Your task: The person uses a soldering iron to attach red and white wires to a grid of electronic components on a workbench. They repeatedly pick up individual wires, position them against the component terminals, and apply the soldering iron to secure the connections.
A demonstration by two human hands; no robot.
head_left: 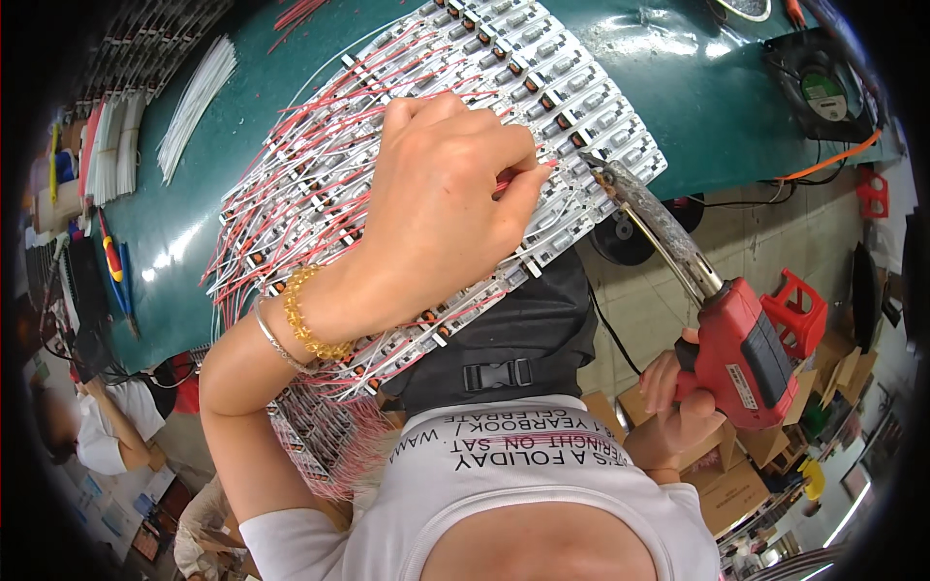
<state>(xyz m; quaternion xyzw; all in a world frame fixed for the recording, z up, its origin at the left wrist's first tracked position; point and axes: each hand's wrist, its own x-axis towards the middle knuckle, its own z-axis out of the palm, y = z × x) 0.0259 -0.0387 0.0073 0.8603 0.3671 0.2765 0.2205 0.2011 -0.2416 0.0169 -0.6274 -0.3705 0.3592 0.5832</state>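
A wide panel of small circuit boards (586, 92) lies across the near side of the green table, with many red and white wires fanned out over its left part. My left hand (446, 184) is over the panel, thumb and forefinger pinched on a red wire (544, 165). My right hand (673, 397) is wrapped round the handle of a red and black soldering gun (741, 353). Its thin tip points up and left and reaches the boards just right of my left fingertips. Whether the tip touches a board I cannot tell.
White wire bundles (199, 107) and a screwdriver with a red and yellow handle (109, 257) lie on the table's left side. A black fan (819, 92) stands at the right. Beyond the edge are a red stool (794, 310) and cardboard boxes (727, 494). Another person (121, 421) is at lower left.
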